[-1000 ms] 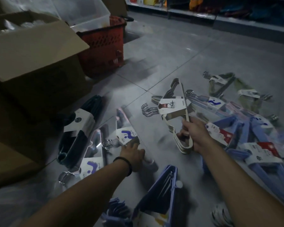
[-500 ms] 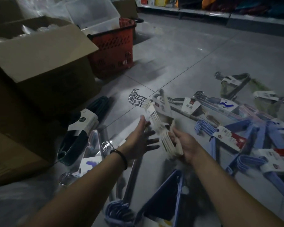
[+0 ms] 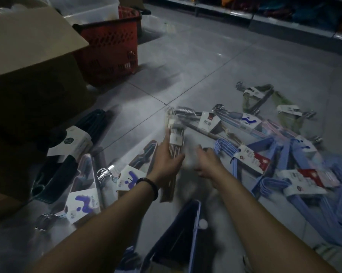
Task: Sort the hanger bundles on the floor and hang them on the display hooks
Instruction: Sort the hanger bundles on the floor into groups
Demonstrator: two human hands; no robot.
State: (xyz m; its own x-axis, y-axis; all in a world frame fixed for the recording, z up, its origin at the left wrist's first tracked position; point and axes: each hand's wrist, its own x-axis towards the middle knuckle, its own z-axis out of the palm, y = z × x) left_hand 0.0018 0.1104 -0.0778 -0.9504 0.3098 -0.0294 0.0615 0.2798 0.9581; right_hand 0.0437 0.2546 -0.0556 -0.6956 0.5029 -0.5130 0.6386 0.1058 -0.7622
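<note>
My left hand (image 3: 166, 164) grips a beige hanger bundle (image 3: 175, 134) with a white label, held upright just above the floor at the centre. Close to its right, my right hand (image 3: 207, 162) is blurred, holds nothing and is apart from the bundle. Light blue bundles (image 3: 280, 160) with red and white labels lie piled on the floor to the right. Clear-wrapped bundles with blue squiggle labels (image 3: 83, 201) lie at the left. A dark green bundle (image 3: 71, 154) rests against the box. No display hooks are in view.
A large open cardboard box (image 3: 28, 48) stands at the left, a red shopping basket (image 3: 111, 48) behind it. Green bundles (image 3: 260, 97) lie at the far right. A dark blue bundle (image 3: 178, 237) sits near my arms. Store shelves (image 3: 284, 18) run along the back.
The beige bundle has passed from my right hand to my left. My right hand has let go and drawn away to the right.
</note>
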